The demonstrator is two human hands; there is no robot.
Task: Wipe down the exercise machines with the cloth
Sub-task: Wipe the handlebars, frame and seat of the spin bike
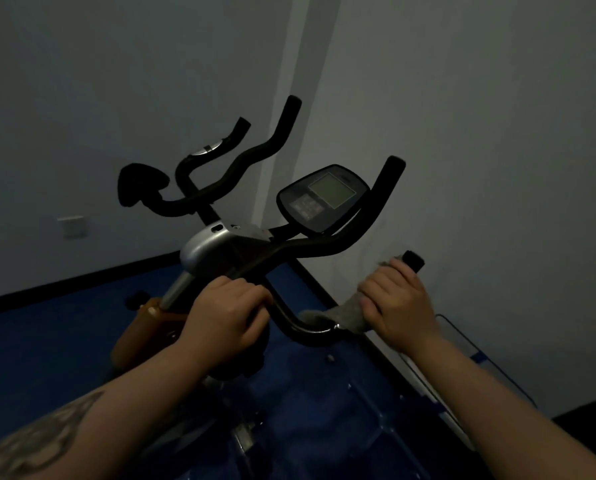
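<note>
My right hand (398,303) is wrapped around the grey cloth (345,315), clamping it onto the near right grip of the exercise bike's handlebar (310,330); the grip's black end pokes out just past my fingers. My left hand (229,315) curls around the bar's centre section, just left of the cloth. Beyond both hands sits the console (324,197), tilted toward me. Further off to the left stands a second set of handlebars (234,164). Blue floor (47,341) lies below my hands.
</note>
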